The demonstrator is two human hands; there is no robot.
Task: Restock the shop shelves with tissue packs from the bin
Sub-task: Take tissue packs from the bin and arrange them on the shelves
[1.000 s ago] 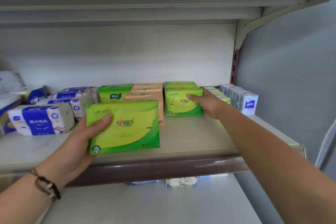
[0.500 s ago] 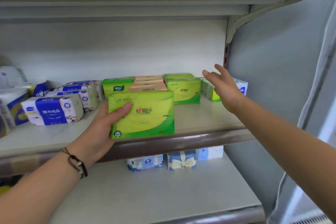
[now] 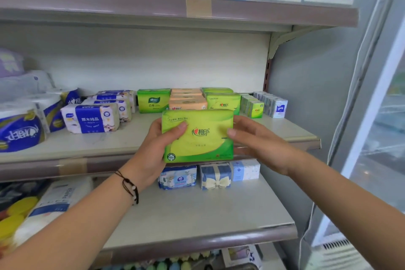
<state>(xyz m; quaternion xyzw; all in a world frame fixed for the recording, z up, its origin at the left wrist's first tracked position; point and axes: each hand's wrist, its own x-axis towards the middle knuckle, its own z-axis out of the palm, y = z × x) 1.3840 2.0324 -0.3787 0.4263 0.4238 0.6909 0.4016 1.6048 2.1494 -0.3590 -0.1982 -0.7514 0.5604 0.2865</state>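
Held pack: a green tissue pack, upright and face-on, in the air just in front of the middle shelf edge, not resting on it.
Left hand: grips the pack's left end, thumb pressed across the front face, the other fingers hidden behind it.
Right hand: at the pack's right end, thumb tip on the front face, fingers loosely curved beside and behind the edge.
Back row of the middle shelf: green packs and orange packs directly behind the held pack; small boxed tissues to their right.
Left of the held pack: blue-and-white tissue packs, then toilet roll bundles.
Below the middle shelf: blue gift-style packs on the lower shelf.
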